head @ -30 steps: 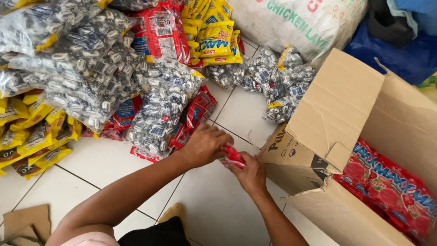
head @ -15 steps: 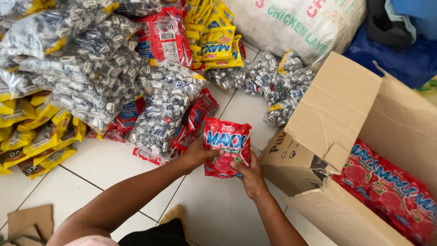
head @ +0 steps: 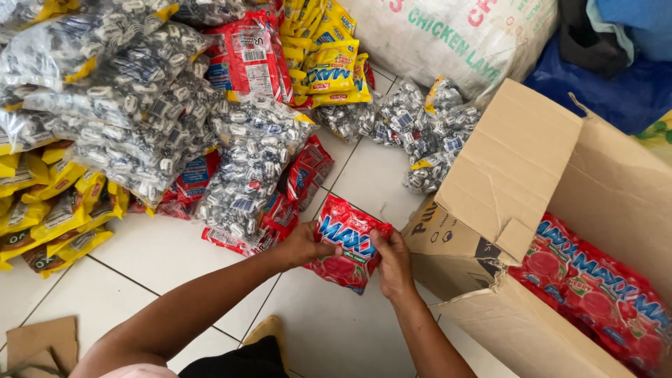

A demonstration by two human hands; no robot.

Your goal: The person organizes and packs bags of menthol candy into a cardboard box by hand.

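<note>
On the white tiled floor (head: 168, 252), glossy yellow plastic snack packets (head: 49, 210) are lying at the far left, and beside them crinkly clear bags of silver-wrapped candies (head: 140, 112) are piling up in a lumpy heap. Over the middle tiles, the left hand (head: 302, 245) is pinching the left edge of a shiny red plastic candy bag (head: 348, 243), fingers curled, forearm stretching in from below. That bag is being held flat and slightly tilted just above the floor, its blue-and-white lettering facing up. At its right edge, the right hand (head: 392, 262) is gripping it, thumb on top. Further right, an open brown cardboard box (head: 518, 175) is holding more red bags (head: 595, 287).
</note>
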